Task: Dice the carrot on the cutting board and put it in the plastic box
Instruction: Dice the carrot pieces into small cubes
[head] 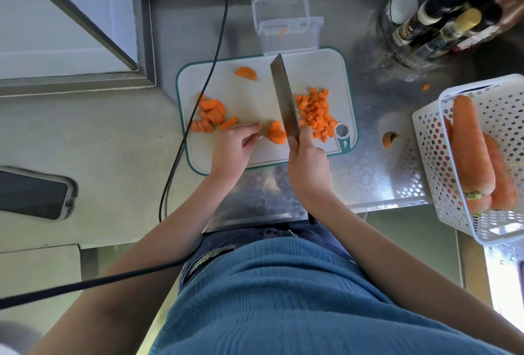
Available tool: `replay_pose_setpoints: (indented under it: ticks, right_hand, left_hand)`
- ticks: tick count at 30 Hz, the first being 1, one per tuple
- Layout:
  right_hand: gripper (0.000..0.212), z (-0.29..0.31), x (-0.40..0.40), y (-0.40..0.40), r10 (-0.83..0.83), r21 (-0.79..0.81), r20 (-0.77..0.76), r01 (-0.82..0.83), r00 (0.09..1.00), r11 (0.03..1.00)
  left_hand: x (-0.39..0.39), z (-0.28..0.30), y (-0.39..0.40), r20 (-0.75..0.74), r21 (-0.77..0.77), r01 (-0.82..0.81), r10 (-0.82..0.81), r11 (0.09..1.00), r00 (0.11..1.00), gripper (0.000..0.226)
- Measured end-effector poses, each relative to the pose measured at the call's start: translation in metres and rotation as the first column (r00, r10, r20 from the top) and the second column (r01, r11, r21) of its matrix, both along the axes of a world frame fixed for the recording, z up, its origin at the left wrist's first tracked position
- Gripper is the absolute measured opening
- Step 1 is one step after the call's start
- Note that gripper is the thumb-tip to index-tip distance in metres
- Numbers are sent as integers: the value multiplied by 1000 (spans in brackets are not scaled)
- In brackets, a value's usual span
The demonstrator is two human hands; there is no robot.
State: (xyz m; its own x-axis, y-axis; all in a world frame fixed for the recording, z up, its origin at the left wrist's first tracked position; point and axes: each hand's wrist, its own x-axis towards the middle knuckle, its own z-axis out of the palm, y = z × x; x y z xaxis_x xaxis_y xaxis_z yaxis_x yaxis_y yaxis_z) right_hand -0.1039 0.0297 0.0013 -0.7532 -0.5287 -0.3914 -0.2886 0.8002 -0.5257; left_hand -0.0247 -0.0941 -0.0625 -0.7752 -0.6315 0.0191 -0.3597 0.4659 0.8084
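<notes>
A white cutting board [249, 93] with a teal rim lies on the steel counter. My right hand [307, 159] grips the handle of a cleaver [283, 99], whose blade stands on the board. Just left of the blade sits a small stack of carrot slices [276, 133], touched by the fingertips of my left hand [235, 147]. Diced carrot [316, 112] is piled right of the blade. More half-round slices [209, 115] lie at the board's left, and one slice [246, 73] lies near the far edge. The clear plastic box [287, 30] stands beyond the board, holding one carrot scrap.
A white perforated basket [431, 156] with whole carrots [470, 145] stands at the right. A carrot top [389, 139] lies on the counter beside the board. Bottles [442, 14] crowd the far right corner. A black cable [198, 105] crosses the board's left edge. A phone [34, 193] lies left.
</notes>
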Motion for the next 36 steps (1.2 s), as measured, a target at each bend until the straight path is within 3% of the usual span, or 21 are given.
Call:
replay_pose_setpoints:
  ticks: [6, 10, 16, 21, 28, 36]
  right_hand:
    - [13, -6, 4, -8, 24, 17, -16, -24, 1000, 1000]
    - [3, -13, 7, -10, 53, 63, -65, -49, 996, 997]
    - [21, -22, 11, -12, 36, 152, -5, -35, 999, 988]
    - [16, -23, 9, -20, 33, 206, 11, -34, 999, 978]
    - [21, -24, -7, -11, 85, 153, 39, -91, 996, 984]
    - [18, -10, -19, -2, -24, -38, 55, 26, 998, 999]
  left_hand:
    - [-9, -1, -6, 102, -6, 21, -20, 1000, 995, 28]
    - [-12, -3, -6, 115, 8, 55, -56, 998, 992, 20]
    - [-13, -2, -4, 149, -15, 75, -72, 997, 986, 16]
    - [-14, -3, -3, 155, -30, 69, -64, 997, 986, 17]
    - [-17, -5, 4, 147, -83, 32, -20, 996, 989, 17]
    - [-21, -5, 8, 135, -72, -20, 29, 997, 990, 19]
